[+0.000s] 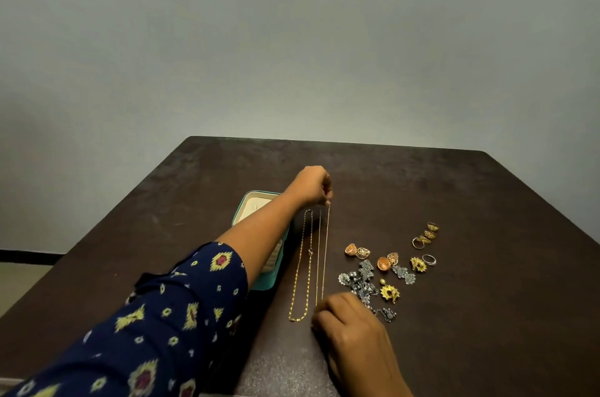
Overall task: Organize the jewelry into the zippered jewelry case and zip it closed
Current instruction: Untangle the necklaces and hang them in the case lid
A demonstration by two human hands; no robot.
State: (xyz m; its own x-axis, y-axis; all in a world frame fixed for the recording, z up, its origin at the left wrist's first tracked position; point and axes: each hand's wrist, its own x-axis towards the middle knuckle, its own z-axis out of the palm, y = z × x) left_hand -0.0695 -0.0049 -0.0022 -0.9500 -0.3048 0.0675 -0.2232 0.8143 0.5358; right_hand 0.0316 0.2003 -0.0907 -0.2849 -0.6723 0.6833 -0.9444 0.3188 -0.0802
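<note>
While one thin chain [325, 250] lay stretched straight on the surface [487, 299], step: straightening it for packing.
Left hand [313, 185]: pinched its far end.
Right hand [344, 318]: curled, apparently pinching its near end.
Case [256, 201]: open, just left of it.
Next: probably a gentle, tangle-free lift into the case.

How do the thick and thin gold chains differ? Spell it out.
The thick chain has chunky bright links; the thin chain is fine. The thick chain lies loose and untouched as a long loop; the thin chain is stretched straight between the left hand and right hand. Both are gold, beside the teal case.
</note>
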